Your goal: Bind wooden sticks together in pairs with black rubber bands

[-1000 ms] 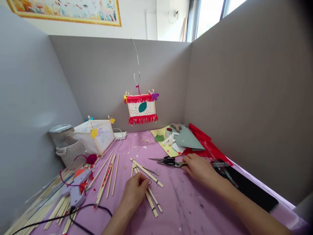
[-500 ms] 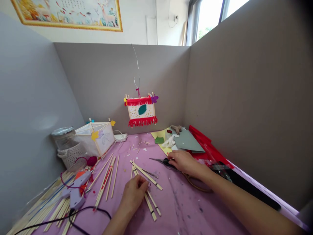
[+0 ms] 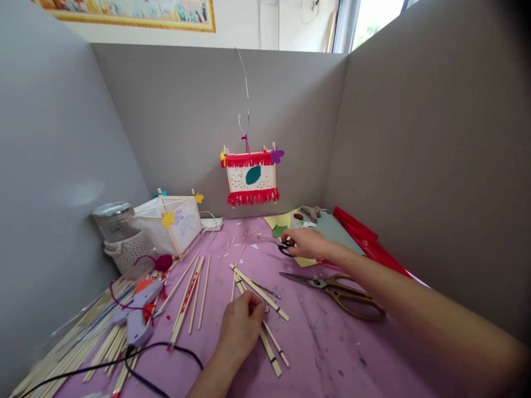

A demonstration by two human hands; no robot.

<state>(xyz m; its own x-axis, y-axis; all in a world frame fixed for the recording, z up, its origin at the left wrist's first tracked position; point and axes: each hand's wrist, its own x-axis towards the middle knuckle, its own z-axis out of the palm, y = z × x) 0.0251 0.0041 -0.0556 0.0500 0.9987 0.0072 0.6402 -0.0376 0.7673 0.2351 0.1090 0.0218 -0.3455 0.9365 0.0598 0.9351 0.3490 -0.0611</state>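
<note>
My left hand [image 3: 243,326] rests over several flat wooden sticks [image 3: 270,354] marked with black lines, fingers pinched together. A thin dark loop [image 3: 266,308] pokes out at its fingertips; the rest of it is hidden. Farther off to the right, my right hand [image 3: 307,243] grips small black-handled scissors [image 3: 285,249] just above the table, blades pointing left. Below that hand lie large bronze-handled scissors [image 3: 338,290], flat on the purple cloth. Beside the marked sticks, a thin pen-like tool [image 3: 267,289] lies partly under one stick.
Loose sticks [image 3: 194,301] and a lilac glue gun [image 3: 139,315] with a black cord are on the left. Behind stand a white paper lantern [image 3: 186,224] and a glass jar [image 3: 114,221]. A red-fringed lantern [image 3: 253,178] hangs ahead. Red material [image 3: 369,243] lies along the right wall [image 3: 415,166].
My right hand has moved away from the large scissors, up and slightly left, and now holds the small black scissors. My left hand stays over the sticks. The view has shifted.
</note>
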